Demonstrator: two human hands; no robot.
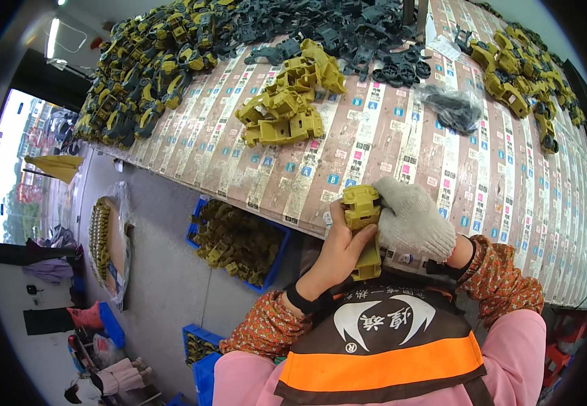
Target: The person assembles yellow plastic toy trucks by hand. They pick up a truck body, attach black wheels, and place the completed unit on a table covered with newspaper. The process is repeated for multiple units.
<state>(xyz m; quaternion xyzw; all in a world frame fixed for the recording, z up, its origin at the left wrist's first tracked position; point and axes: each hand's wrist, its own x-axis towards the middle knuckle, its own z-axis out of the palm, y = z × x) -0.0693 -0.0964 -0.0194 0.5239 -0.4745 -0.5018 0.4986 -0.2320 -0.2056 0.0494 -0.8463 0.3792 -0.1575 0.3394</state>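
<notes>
Close to my body, at the table's front edge, I hold an olive-yellow plastic toy vehicle body (363, 210). My bare left hand (341, 250) is wrapped round its left side, the thumb lying across it. My right hand (416, 222), in a pale knitted glove, closes on its upper right side; its fingertips are partly hidden. Farther up the table lies a small heap of similar yellow shells (283, 125). Dark plastic chassis parts (347, 37) are piled behind them.
Yellow-and-black assembled pieces (148, 74) cover the far left of the table (239, 177); more yellow ones (510, 74) lie at the right. A clear bag of dark parts (452, 108) rests nearby. Below the left edge, a blue crate (276, 267) holds yellow parts. A person (107, 382) is at lower left.
</notes>
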